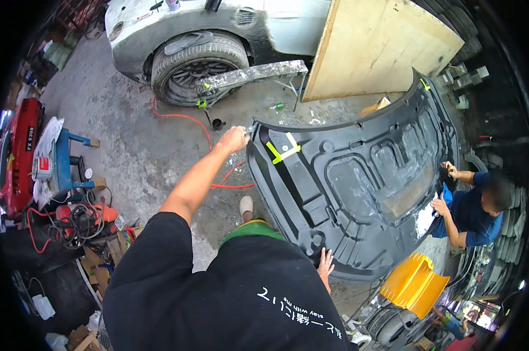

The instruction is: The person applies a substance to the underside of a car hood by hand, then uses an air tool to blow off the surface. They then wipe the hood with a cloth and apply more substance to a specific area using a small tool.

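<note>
A large black car hood [340,193] is spread out in front of me, its ribbed inner side facing up, with greyish scuffed patches in the middle. Yellow-green tape [283,153] is stuck near its left corner. My left hand [235,139] is closed at that corner, fingers wrapped at the edge; a small pale bit shows beside the fingertips, too small to name. Lower down, my right hand [325,264] rests on the hood's near edge with fingers stretched out. Across the hood, another person [475,205] in a dark blue shirt has both hands at the far right edge.
Behind stands a car with a dusty wheel [200,67] and a paint-spattered beam [252,76]. A wooden board [381,47] leans at the back. A red hose [209,137] crosses the floor. A blue stand [68,158] is left; a yellow panel [413,285] lies lower right.
</note>
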Demonstrator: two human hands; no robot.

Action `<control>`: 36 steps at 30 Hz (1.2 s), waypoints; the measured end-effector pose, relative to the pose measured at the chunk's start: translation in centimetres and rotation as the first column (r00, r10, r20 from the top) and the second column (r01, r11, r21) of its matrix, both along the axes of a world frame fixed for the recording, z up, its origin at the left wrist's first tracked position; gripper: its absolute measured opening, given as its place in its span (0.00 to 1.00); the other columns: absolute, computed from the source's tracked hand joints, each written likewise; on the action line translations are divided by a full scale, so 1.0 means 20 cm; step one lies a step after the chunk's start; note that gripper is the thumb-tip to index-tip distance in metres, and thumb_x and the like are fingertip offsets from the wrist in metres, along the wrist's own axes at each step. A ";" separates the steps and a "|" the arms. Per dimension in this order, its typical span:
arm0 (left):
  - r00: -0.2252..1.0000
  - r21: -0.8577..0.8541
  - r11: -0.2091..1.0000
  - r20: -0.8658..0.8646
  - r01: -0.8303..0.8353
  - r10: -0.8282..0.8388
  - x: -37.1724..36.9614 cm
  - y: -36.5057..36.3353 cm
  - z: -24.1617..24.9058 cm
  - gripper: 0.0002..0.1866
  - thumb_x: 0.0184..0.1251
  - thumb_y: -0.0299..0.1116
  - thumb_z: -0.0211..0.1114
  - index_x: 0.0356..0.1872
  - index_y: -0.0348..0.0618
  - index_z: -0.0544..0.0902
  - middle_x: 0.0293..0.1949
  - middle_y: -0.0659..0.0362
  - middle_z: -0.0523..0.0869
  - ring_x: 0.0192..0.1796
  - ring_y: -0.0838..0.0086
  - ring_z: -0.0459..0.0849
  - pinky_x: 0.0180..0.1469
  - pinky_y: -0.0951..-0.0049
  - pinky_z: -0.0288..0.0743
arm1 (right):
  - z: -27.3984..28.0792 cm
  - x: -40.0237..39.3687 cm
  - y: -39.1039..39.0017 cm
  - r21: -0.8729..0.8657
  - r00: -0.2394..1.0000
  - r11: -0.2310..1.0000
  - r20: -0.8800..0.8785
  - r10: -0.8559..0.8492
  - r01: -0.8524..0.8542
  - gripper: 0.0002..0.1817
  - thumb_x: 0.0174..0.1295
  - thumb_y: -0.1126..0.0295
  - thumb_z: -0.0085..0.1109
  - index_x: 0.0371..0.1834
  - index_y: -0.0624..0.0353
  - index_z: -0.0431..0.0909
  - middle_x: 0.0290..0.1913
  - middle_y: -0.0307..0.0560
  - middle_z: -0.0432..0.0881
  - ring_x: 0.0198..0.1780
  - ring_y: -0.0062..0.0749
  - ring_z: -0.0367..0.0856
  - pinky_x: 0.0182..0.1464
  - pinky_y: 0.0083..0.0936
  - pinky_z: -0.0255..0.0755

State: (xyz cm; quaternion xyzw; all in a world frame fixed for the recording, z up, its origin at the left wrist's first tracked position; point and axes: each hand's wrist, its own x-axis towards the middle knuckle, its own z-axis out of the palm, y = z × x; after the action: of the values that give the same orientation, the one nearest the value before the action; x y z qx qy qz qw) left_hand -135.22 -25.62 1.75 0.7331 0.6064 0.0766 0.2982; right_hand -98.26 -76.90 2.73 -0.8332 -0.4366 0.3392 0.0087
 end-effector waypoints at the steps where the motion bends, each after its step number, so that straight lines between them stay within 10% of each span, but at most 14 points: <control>1: 1.000 0.000 1.000 -0.001 0.003 -0.003 -0.02 0.03 -0.02 0.20 0.66 0.40 0.65 0.53 0.37 0.86 0.48 0.36 0.87 0.51 0.41 0.87 0.56 0.49 0.81 | 0.00 0.00 0.00 0.025 1.000 1.000 0.010 0.004 -0.004 0.60 0.54 0.43 0.76 0.86 0.39 0.47 0.87 0.56 0.41 0.85 0.63 0.39 0.78 0.71 0.34; 17: 0.973 -0.024 0.995 0.209 -0.096 0.099 -0.16 0.02 -0.11 0.26 0.69 0.52 0.66 0.38 0.32 0.86 0.39 0.35 0.88 0.49 0.38 0.86 0.53 0.48 0.79 | 0.12 0.01 0.05 0.089 0.998 0.996 -0.064 -0.024 0.030 0.59 0.54 0.38 0.75 0.85 0.45 0.53 0.86 0.60 0.44 0.85 0.64 0.41 0.80 0.67 0.33; 25: 0.851 -0.175 0.919 0.349 -0.353 0.393 -0.12 -0.36 0.29 0.29 0.71 0.59 0.64 0.28 0.39 0.85 0.21 0.59 0.85 0.29 0.75 0.84 0.38 0.68 0.76 | 0.21 0.23 0.39 0.445 0.952 0.866 -0.289 -0.103 0.229 0.37 0.67 0.58 0.71 0.74 0.63 0.68 0.72 0.61 0.71 0.70 0.51 0.74 0.70 0.41 0.69; 29: 0.861 -0.068 0.954 0.415 -0.293 0.294 -0.15 -0.40 0.36 0.25 0.73 0.55 0.63 0.30 0.40 0.85 0.23 0.60 0.87 0.29 0.75 0.84 0.39 0.68 0.77 | 0.21 0.24 0.72 0.507 0.945 0.837 -0.326 -0.035 0.205 0.22 0.73 0.62 0.64 0.63 0.66 0.80 0.52 0.54 0.88 0.53 0.33 0.85 0.59 0.30 0.76; 36: 0.898 -0.193 0.957 0.344 -0.218 0.274 -0.28 -0.21 0.39 0.19 0.71 0.47 0.67 0.30 0.39 0.84 0.23 0.62 0.85 0.30 0.77 0.82 0.37 0.69 0.75 | 0.37 -0.06 1.58 0.630 0.923 0.767 -0.356 0.148 0.120 0.15 0.72 0.67 0.65 0.53 0.68 0.85 0.45 0.53 0.90 0.46 0.35 0.88 0.54 0.29 0.79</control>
State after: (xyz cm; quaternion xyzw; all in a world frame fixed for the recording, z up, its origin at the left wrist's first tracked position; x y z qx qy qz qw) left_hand -140.74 -29.73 9.57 0.5985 0.6318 0.2037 0.4485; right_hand -99.49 -45.31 10.19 -0.6929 -0.5216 0.3269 0.3754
